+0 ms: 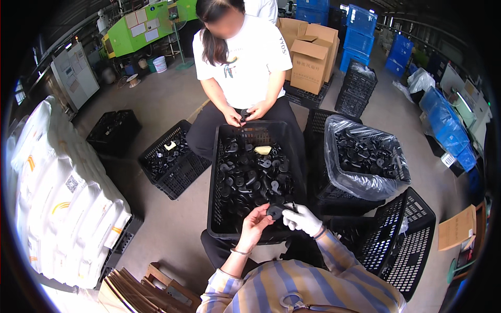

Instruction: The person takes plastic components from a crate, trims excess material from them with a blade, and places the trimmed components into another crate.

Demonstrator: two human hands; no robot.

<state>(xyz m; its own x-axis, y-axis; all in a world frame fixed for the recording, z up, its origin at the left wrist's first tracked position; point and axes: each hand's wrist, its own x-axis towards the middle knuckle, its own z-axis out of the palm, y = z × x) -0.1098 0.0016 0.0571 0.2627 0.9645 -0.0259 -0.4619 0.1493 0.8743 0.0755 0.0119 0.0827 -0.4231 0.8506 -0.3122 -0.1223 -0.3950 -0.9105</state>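
Observation:
My left hand, bare, pinches a black plastic part with a rounded body and a hole in it. Close beside it is my right hand in a white glove, its fingers closed at the part's right side. A thin dark thing pokes up from the gloved fingers, too small to name. Both hands are over the near edge of a large black crate holding many similar black parts. A pale yellow piece lies on top of those parts.
Across the crate a co-worker sits holding a small black part. To the right stand a plastic-lined crate of parts and a tilted black crate. On the left are a smaller crate and stacked white sacks. Cardboard lies lower left.

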